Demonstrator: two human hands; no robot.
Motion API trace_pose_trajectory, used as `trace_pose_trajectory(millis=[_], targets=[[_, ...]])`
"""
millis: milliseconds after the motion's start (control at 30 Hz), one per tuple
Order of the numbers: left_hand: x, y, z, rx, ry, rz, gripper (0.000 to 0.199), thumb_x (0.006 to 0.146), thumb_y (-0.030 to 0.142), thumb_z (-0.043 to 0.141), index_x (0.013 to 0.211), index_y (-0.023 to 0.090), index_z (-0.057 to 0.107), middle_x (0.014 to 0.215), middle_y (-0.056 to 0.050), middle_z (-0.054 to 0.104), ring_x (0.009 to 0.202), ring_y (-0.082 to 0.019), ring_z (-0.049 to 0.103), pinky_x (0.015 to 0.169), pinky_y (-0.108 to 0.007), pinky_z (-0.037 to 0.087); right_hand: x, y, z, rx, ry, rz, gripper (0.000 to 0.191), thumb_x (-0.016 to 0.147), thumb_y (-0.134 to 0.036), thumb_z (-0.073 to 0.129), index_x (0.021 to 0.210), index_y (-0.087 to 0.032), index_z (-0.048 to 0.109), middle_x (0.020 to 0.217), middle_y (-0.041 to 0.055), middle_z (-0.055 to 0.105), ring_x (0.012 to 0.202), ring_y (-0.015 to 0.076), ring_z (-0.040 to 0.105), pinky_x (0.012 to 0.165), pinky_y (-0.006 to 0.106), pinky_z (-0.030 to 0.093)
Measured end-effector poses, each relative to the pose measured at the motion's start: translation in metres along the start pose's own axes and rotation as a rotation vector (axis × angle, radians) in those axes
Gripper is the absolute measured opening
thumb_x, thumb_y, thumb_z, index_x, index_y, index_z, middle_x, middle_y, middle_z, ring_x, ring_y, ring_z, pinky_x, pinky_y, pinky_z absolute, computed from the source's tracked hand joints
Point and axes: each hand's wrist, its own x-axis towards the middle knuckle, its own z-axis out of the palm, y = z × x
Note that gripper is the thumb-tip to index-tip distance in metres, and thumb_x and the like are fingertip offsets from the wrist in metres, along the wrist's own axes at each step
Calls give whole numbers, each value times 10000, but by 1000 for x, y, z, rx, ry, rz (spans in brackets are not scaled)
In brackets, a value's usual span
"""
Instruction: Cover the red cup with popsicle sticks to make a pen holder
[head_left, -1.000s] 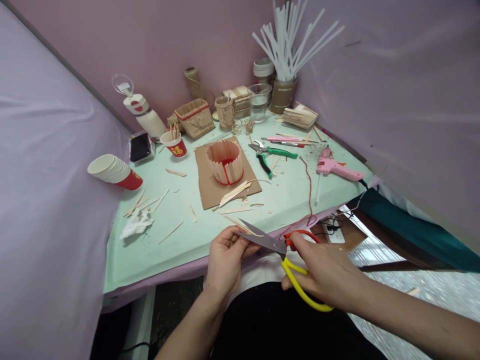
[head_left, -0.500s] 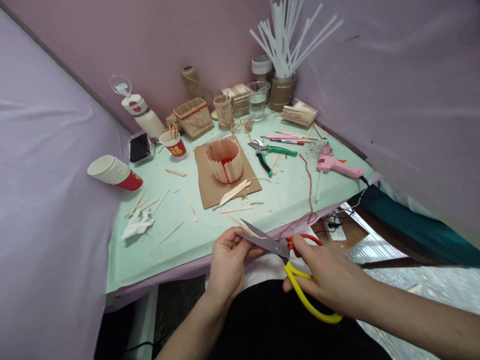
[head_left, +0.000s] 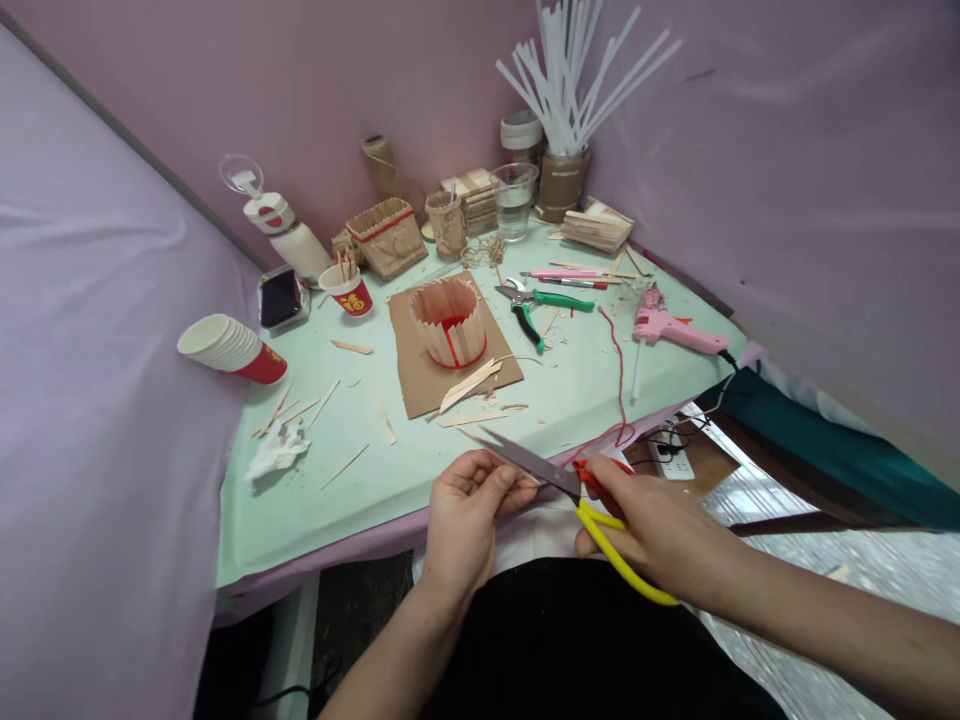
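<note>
My right hand [head_left: 637,510] is wrapped round the red and yellow handles of the scissors [head_left: 541,465], whose blades point left and stand slightly apart. My left hand [head_left: 476,505] pinches a thin wooden strip [head_left: 474,437] at the table's front edge, right by the blades. Beyond them a round cup of upright wooden strips with a red band [head_left: 450,330] stands on a brown cardboard piece [head_left: 415,385]. Loose wooden strips [head_left: 471,385] lie at the cardboard's front edge.
Green-handled pliers [head_left: 559,300], a pink glue gun [head_left: 675,330] and red cord [head_left: 621,370] lie to the right. Stacked paper cups [head_left: 232,348] and a white tissue [head_left: 276,452] are at left. A woven-look basket [head_left: 386,238] and a water cup [head_left: 514,205] stand behind.
The scissors' blades have come closer together, and their handles too. My right hand has closed somewhat and moved slightly. My left hand has shifted a little to the right, still pinching the strip.
</note>
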Motion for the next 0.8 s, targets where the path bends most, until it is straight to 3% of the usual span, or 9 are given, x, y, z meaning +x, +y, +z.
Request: trace_pose_trajectory(millis=[133,267,500,800], targets=[[3,0,0,4,-13,11,262,631,293,795,684,116,609,658,-19,656,611,-102,637,618,-208,563,0,-7,-11,81,-60,77,337,742,-417,641,905,-239,406,814,4,624,707,203,603,556,253,341],[4,-6,-5,4,-13,60,230,672,298,764,730,133,616,707,-1,648,670,-113,649,677,-248,576,0,-11,-11,85,-3,-8,389,697,-442,682,911,-220,445,934,43,610,832,227,602,627,281,382],[4,-14,-10,24,-3,124,173,709,260,731,723,136,611,734,9,631,678,-108,641,675,-266,582,4,-6,-5,25,85,-130,426,688,-470,684,942,-199,473,929,61,600,860,244,596,643,304,404],[3,-16,-11,43,-26,108,167,710,249,728,726,141,602,728,9,656,657,-129,667,647,-281,594,2,-4,7,-181,55,-109,491,686,-601,652,865,-210,415,767,43,635,695,254,631,523,274,291]])
